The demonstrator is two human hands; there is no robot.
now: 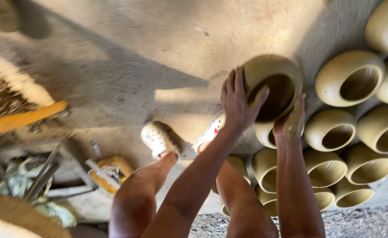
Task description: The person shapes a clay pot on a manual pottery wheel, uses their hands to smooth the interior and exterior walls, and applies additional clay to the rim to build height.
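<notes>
Clay pot (277, 78) held between left hand (237, 102) and right hand (292, 124).

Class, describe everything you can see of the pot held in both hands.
The pot is round, pale yellowish-green, seemingly unfired clay, with a wide mouth and darker inside. It is tilted, mouth facing the camera, above a group of similar pots on the ground. The left hand grips its rim; the right hand supports it below.

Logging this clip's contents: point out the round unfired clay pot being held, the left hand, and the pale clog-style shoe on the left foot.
Round unfired clay pot (264, 70), head view, on its outer wall.
Left hand (237, 102), head view, back of hand.
Pale clog-style shoe (158, 139), head view, on its upper.
</notes>
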